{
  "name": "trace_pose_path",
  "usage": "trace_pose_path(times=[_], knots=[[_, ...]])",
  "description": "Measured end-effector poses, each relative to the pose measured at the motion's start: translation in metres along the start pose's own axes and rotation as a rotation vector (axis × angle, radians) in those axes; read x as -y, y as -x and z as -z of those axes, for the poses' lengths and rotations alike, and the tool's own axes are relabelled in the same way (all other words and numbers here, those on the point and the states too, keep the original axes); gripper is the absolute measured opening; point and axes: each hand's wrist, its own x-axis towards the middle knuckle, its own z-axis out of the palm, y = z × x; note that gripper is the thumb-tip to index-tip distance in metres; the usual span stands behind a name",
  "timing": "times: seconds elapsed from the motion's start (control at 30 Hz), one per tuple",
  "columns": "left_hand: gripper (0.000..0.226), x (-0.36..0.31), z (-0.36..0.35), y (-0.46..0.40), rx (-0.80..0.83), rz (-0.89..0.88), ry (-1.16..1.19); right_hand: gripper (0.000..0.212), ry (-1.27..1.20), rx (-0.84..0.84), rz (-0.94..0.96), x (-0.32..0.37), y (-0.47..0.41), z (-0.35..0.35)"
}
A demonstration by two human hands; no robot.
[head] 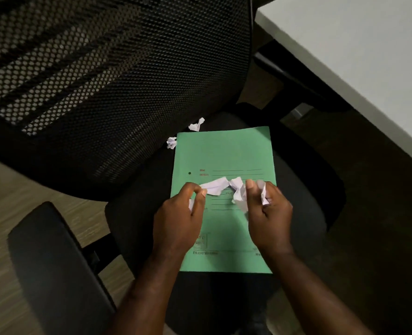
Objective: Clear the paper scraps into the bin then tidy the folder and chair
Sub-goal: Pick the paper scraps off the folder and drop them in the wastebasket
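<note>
A green folder (224, 153) lies flat on the black seat of an office chair (304, 189). Over its middle, my left hand (178, 221) pinches a crumpled white paper scrap (213, 186) between thumb and fingers. My right hand (270, 218) is closed on more white scraps (240, 192), with some poking out past its fingers. Two small crumpled scraps lie loose on the seat at the folder's far left corner, one scrap (196, 124) above and another scrap (171, 142) beside the edge. No bin is in view.
The chair's black mesh backrest (103, 76) fills the upper left. Its left armrest (52, 262) juts out at the lower left and its right armrest (294, 78) at the upper right. A white desk surface (369, 56) runs along the right. Wood-look floor (11, 201) shows at the left.
</note>
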Motion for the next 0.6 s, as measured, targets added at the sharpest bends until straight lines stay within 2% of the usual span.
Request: trace_pose_path(times=[0.17,0.3,0.37,0.6], knots=[[0.019,-0.023,0.014,0.031,0.076,-0.13,0.001,0.039,-0.012,-0.178,-0.022,0.015,0.037,0.031],[0.022,-0.044,0.012,0.052,0.12,-0.188,-0.003,0.027,-0.127,-0.315,-0.122,0.025,0.063,0.064],[0.027,-0.057,0.004,0.068,0.145,-0.228,0.013,0.027,-0.158,-0.375,-0.185,0.022,0.078,0.087],[0.034,-0.115,-0.054,0.144,0.378,-0.432,0.024,0.035,-0.007,-0.575,-0.336,-0.031,0.154,0.192]])
